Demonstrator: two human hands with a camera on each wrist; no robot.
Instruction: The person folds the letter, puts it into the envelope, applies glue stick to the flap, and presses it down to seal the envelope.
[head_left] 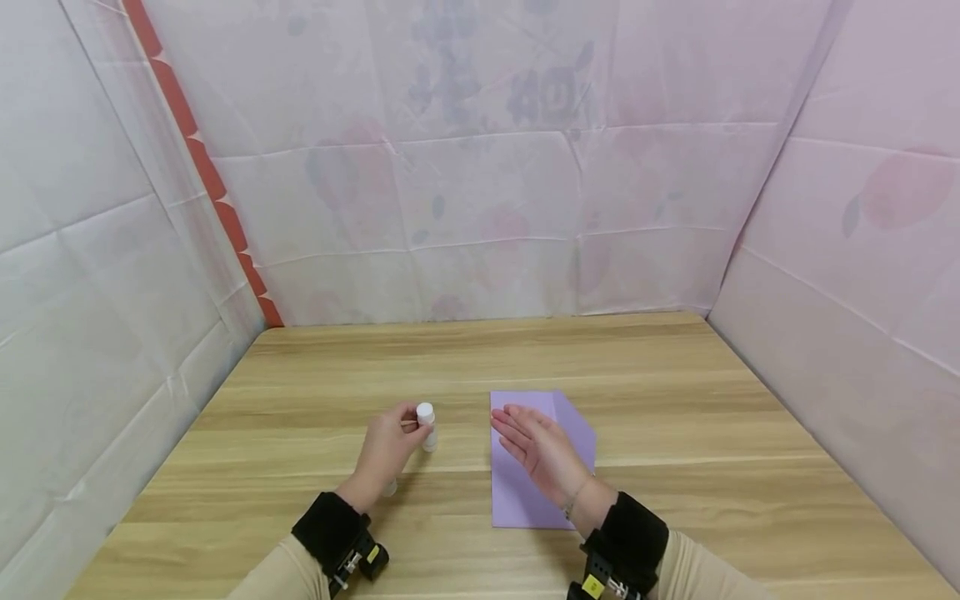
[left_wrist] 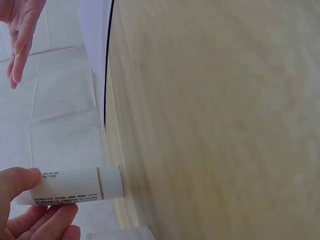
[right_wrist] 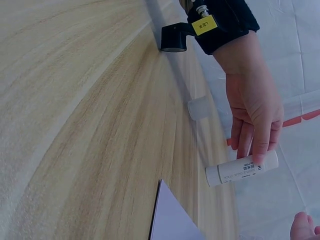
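Observation:
My left hand [head_left: 408,427] pinches a white glue stick [head_left: 426,425] and holds it upright, its lower end on the wooden table [head_left: 675,400]. In the left wrist view the fingers [left_wrist: 35,200] wrap the glue stick [left_wrist: 75,186]; the right wrist view shows the glue stick [right_wrist: 242,169] under the left hand [right_wrist: 252,107]. My right hand [head_left: 517,427] is held flat with straight fingers just above a folded purple paper [head_left: 517,500], and holds nothing. A small translucent cap [head_left: 388,488] lies on the table by my left wrist.
Pale cloth walls [head_left: 480,208] close in the table on the left, back and right. A folded flap of the purple paper [right_wrist: 172,215] stands slightly off the wood. The cap [right_wrist: 199,107] lies between my left wrist and the glue stick.

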